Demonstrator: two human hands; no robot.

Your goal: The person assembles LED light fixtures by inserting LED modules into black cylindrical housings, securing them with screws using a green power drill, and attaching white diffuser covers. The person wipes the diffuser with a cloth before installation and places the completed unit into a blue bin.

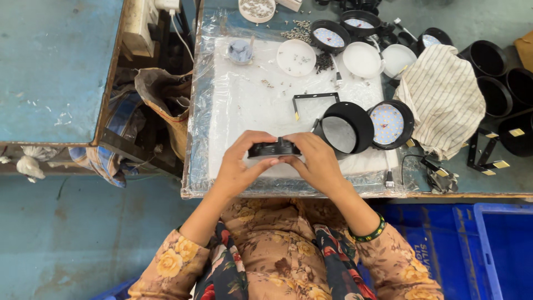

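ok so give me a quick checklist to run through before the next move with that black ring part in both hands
1. Grip on the black round ring-shaped part: left hand and right hand both hold it at its ends: ok.
2. Part held above the white plastic-covered work mat, not over the table edge: ok.
3. Black round lamp housing with a white disc face lies close by the right hand: ok.
4. Black bent metal bracket lies free on the mat: ok.
5. Small loose screws heaped at the far edge of the mat: ok.
6. Underside of the ring part, hidden by the fingers: cannot tell.
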